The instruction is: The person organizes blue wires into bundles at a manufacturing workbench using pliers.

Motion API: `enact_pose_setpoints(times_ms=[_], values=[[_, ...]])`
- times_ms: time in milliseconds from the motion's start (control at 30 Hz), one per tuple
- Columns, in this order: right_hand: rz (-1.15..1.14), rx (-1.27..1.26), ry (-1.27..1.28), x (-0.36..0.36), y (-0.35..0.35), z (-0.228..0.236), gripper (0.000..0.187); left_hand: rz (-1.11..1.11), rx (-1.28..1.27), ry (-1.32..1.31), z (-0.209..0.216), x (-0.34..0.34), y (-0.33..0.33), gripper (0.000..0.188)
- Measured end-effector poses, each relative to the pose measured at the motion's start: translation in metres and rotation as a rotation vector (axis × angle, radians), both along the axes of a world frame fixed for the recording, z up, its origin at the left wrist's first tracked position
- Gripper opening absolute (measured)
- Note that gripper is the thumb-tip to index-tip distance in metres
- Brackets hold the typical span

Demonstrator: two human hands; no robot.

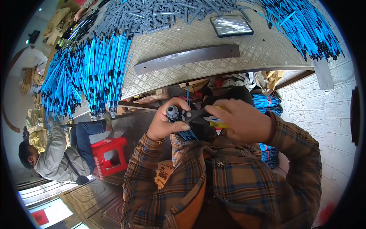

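Observation:
My left hand [162, 126] is closed around a grey plastic fitting [172, 112] with a round, hollow end facing up. Thin blue rods [187, 134] show just below that hand. In my right hand [244, 124] is a pair of pliers with yellow handles [218, 124], gripped in the fist. Their dark metal head [193, 115] lies against the fitting's side, close to my left thumb. Whether the jaws bite on anything is hidden by the fingers.
Ahead stands a table with a patterned top [167, 44], bearing a flat metal bar [187, 59], a black-framed tray [231, 26], a heap of grey fittings [152, 15] and blue rod bundles [101, 65]. A seated person [61, 156] works at left beside a red stool [109, 156].

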State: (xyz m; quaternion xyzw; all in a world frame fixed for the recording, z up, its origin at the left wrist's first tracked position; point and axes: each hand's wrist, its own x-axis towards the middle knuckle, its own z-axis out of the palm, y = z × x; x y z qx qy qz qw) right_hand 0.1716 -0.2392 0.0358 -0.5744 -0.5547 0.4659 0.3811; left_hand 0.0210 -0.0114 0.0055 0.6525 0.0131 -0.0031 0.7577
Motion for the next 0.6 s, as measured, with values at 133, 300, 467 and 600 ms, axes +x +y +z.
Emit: enact_pose_setpoints(times_ms=[133,300,467,600], values=[[0.059,-0.315,0.497,-0.002,-0.003,-0.01,0.036,0.02,-0.01,-0.011,0.0,-0.001,0.001,0.044],[0.075,-0.562,0.774,0.003,-0.001,-0.01,0.025,-0.074,0.023,-0.031,-0.002,0.007,0.005,0.047],[0.135,-0.585,0.779,0.014,0.009,0.002,0.023,-0.091,0.099,-0.035,0.013,0.009,0.003,0.045],[0.168,-0.592,0.814,0.023,0.012,0.015,0.025,-0.119,0.18,0.063,0.023,0.012,0.0,0.052]])
